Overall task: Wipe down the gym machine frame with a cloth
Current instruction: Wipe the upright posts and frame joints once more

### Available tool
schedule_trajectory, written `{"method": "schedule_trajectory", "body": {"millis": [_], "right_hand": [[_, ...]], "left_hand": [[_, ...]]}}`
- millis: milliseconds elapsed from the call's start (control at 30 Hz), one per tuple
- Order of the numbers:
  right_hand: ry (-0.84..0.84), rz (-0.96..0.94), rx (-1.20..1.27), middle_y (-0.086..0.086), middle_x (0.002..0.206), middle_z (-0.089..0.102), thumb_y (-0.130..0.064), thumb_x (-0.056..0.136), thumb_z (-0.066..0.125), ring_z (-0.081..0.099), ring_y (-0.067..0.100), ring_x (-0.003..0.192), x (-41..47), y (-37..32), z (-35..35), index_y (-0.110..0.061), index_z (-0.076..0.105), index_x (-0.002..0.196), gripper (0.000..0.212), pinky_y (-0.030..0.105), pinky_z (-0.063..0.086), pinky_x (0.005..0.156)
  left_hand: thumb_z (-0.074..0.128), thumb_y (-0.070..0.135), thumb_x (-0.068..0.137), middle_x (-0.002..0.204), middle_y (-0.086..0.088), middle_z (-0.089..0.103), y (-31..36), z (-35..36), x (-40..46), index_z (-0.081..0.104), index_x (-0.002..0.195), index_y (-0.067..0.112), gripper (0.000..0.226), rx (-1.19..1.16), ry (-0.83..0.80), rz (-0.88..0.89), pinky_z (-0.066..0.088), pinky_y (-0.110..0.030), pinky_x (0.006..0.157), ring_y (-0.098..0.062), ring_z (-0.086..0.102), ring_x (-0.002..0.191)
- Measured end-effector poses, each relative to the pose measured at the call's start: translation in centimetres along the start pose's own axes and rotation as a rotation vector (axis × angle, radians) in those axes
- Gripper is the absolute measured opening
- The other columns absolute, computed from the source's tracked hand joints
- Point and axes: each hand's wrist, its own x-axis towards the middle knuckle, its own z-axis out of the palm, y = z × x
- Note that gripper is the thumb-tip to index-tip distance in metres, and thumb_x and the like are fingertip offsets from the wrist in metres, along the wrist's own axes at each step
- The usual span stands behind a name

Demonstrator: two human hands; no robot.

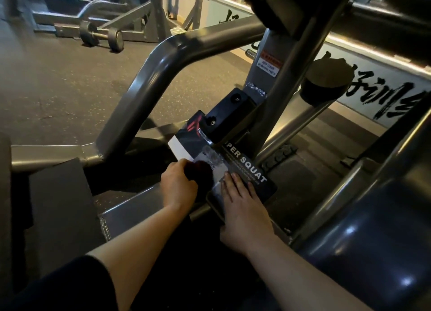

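A grey steel gym machine frame [149, 77] fills the view, with a bent tube rising left of centre. Low on it sits an instruction placard [247, 168] reading "SUPER SQUAT". My left hand [178, 187] grips a bunched dark cloth [201, 173] and presses it against the placard's left part. My right hand [240, 201] lies flat on the placard's lower end, fingers straight. The cloth is dark and partly hidden by my fingers.
A black bolted block [229, 114] sits just above the placard. A round black bumper [325, 84] tops a steel tube on the right. A dumbbell [101, 36] lies on the rubber floor at the back left. A dark padded part [373, 240] is at the lower right.
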Motion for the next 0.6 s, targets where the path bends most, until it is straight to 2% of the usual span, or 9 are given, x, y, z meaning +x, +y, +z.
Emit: {"method": "schedule_trajectory", "body": {"millis": [100,300,367,500,600], "right_hand": [[-0.010,0.000,-0.020,0.008,0.159,-0.024,-0.048,0.088,0.056,-0.025,0.022,0.146,-0.2,-0.2,-0.5,-0.009,-0.015,0.152,0.103,0.045,-0.008,0.121],[-0.039,-0.001,0.008,0.007,0.158,-0.028,-0.049,0.088,0.057,-0.029,0.021,0.144,-0.5,-0.2,-1.1,-0.010,-0.018,0.151,0.105,0.040,-0.016,0.117],[-0.030,-0.004,0.010,0.007,0.157,-0.029,-0.049,0.088,0.057,-0.030,0.021,0.143,-0.6,-0.2,-1.1,-0.011,-0.019,0.150,0.106,0.040,-0.019,0.115],[-0.032,-0.012,-0.011,0.008,0.157,-0.030,-0.050,0.085,0.058,-0.031,0.021,0.143,-0.5,-0.1,-0.6,-0.011,-0.020,0.150,0.109,0.041,-0.017,0.117],[-0.040,-0.035,0.046,0.004,0.159,-0.025,-0.048,0.083,0.061,-0.028,0.019,0.144,-0.7,0.2,-1.1,-0.011,-0.012,0.153,0.107,0.039,-0.015,0.118]], "left_hand": [[0.057,-0.012,0.082,0.118,-0.009,0.058,0.0,-0.2,-1.2,0.064,0.116,0.009,0.041,-0.031,-0.024,0.036,0.037,-0.022,0.087,-0.024,0.054,0.109],[0.058,-0.005,0.086,0.125,-0.014,0.049,0.1,-0.4,2.9,0.056,0.123,0.010,0.040,-0.088,-0.007,-0.208,0.041,-0.040,0.103,-0.030,0.048,0.117],[0.059,-0.003,0.086,0.124,-0.013,0.049,0.1,-0.4,3.2,0.056,0.123,0.010,0.039,-0.093,-0.021,-0.221,0.042,-0.040,0.102,-0.028,0.049,0.116],[0.061,-0.005,0.084,0.114,-0.009,0.054,0.4,-0.3,0.7,0.061,0.115,0.009,0.034,-0.068,-0.005,-0.101,0.040,-0.026,0.089,-0.017,0.049,0.101],[0.062,-0.001,0.086,0.102,-0.003,0.062,1.4,-0.6,-1.4,0.067,0.106,0.013,0.025,-0.139,0.004,-0.074,0.049,-0.029,0.087,-0.018,0.060,0.098]]}}
